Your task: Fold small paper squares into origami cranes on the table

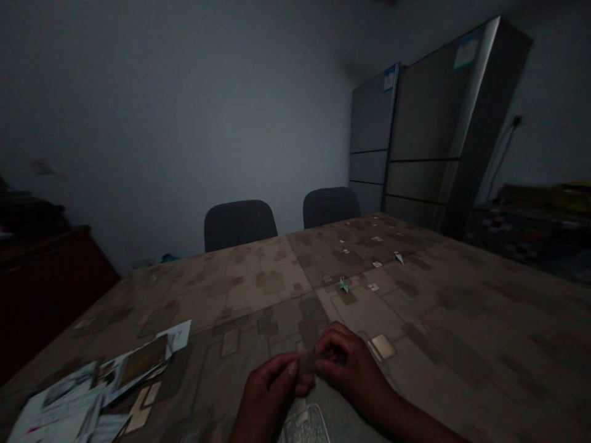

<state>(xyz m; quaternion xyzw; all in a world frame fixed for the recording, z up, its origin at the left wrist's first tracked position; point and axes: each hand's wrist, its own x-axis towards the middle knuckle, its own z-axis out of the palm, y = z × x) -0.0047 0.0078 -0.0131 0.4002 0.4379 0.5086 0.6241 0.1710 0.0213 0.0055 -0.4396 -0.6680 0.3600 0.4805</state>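
Near the front of the patterned table [258, 332], my left hand [272, 387] pinches a small brownish piece, perhaps folded paper [307, 362], between thumb and fingers. Its right side is held by my right hand [344, 360], whose fingers are curled and closed on it. The two hands are close together, just above the tabletop. Fine detail of the piece is too dark to make out. Farther back stand a small green folded paper figure [344, 285] and a pale folded paper piece [399, 258].
Papers and cards [87, 394] lie in a loose pile at the table's left front. Two dark chairs [240, 224] [331, 206] stand behind the far edge. A grey refrigerator [425, 123] is at the back right, and a dark red cabinet [50, 289] at the left.
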